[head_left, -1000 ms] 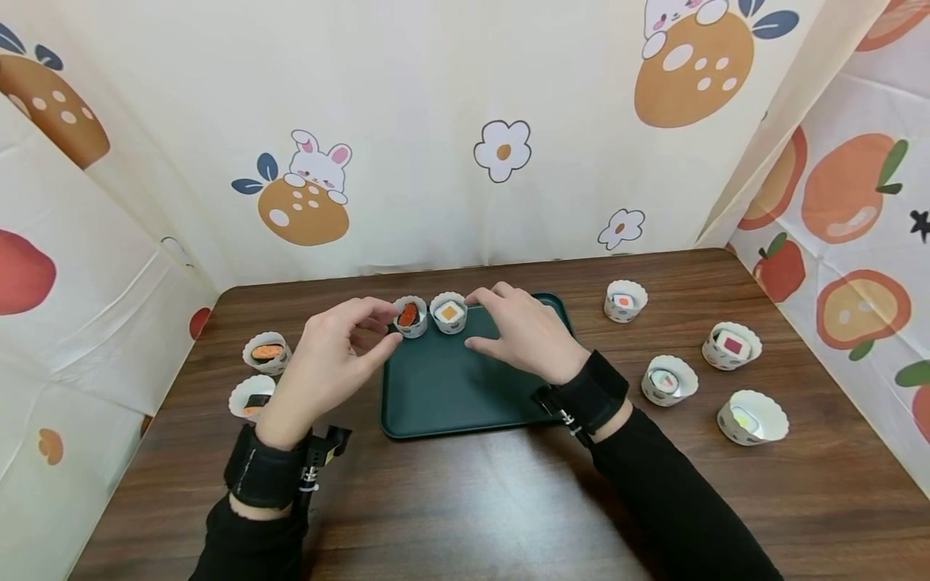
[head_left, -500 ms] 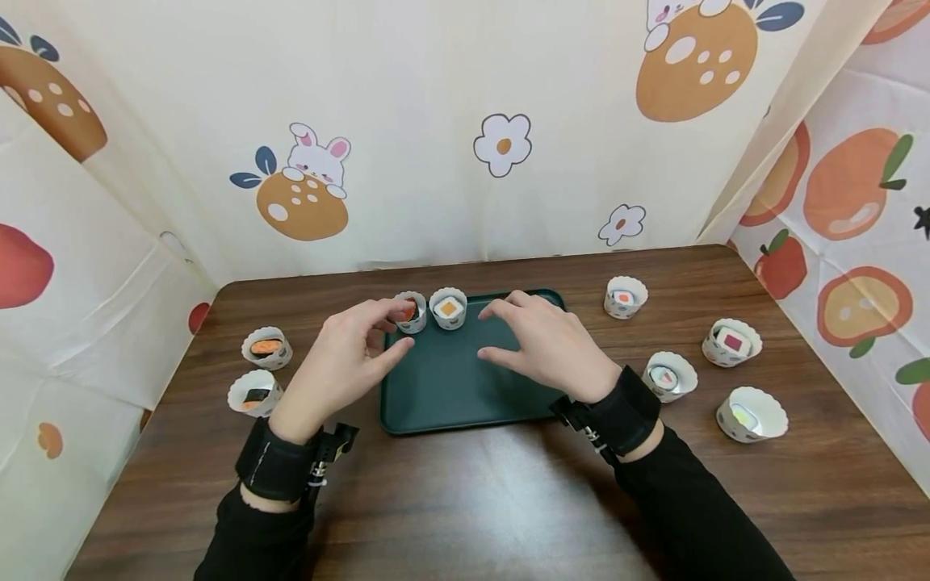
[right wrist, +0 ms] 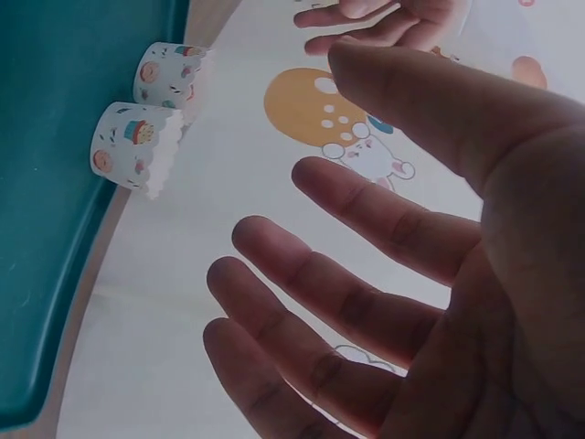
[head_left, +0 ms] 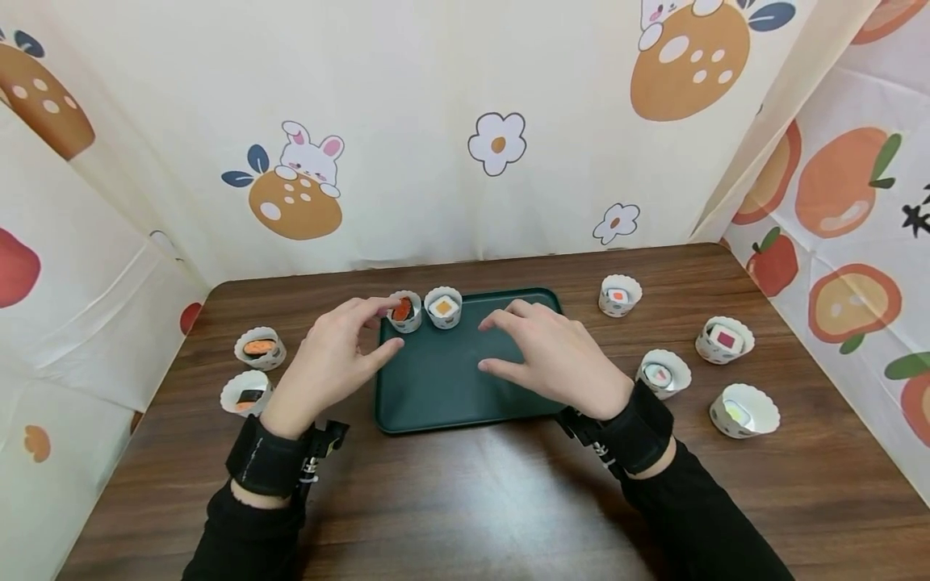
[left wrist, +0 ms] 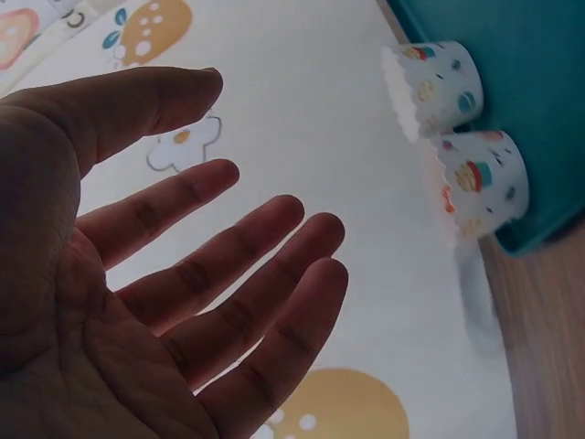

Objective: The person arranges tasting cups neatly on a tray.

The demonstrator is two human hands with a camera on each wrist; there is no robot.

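Green tray (head_left: 450, 371) carries two cups (head_left: 445, 321); our hands (head_left: 327, 359) (head_left: 555, 351) hover apart, empty. Likely between placements — we'd next grasp a cup (head_left: 679, 373) from the worktop (head_left: 450, 500).

Tray: the tray (head_left: 450, 391) is set on the table (head_left: 436, 508), toward its back edge.
On the tray: the left tray cup (head_left: 408, 324) and right tray cup (head_left: 445, 320) are placed side by side at the back-left corner.
Left of the tray: two cups (head_left: 272, 357) are stood, one before the other.
Right of the tray: four cups (head_left: 741, 420) are spread, two nearer the tray, two farther right.
In each cup: a sushi piece (head_left: 445, 307) is held.
Hands: the left hand (head_left: 330, 355) is held by the tray's left edge, the right hand (head_left: 555, 351) above its right part.
Behind the table: a curtain (head_left: 407, 121) is hung.
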